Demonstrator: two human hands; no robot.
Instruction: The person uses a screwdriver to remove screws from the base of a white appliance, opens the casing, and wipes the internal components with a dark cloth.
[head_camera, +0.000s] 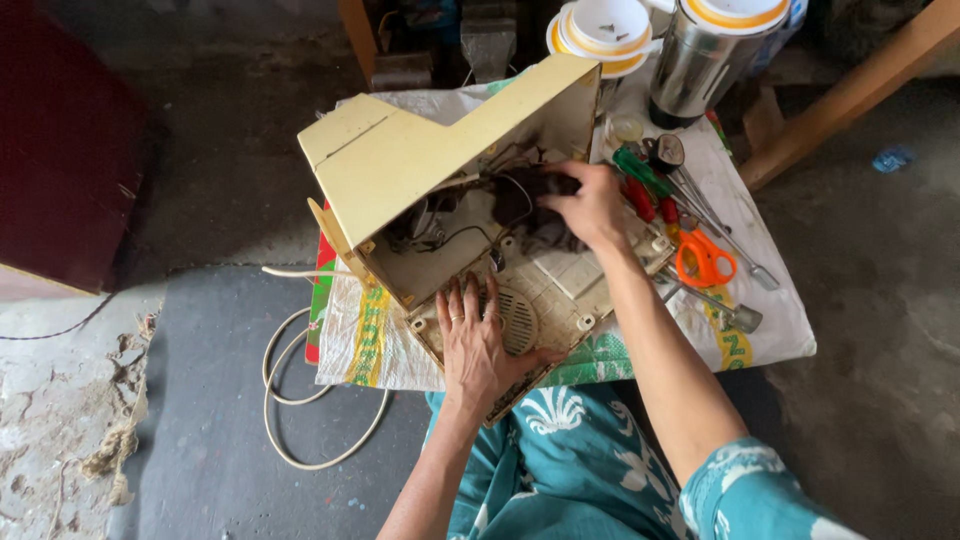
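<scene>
While your left hand lies flat, fingers spread, on the opened cream appliance casing, your right hand grips a dark cloth inside it. Orange-handled scissors lie just beside the casing.

A cream-yellow appliance lies opened on a white woven sack, its cover tilted up toward the far side. Inside the open casing, dark wires run over the base, which has a round vent grille near its front edge. A dark cloth sits inside the casing, bunched among the wires.
</scene>
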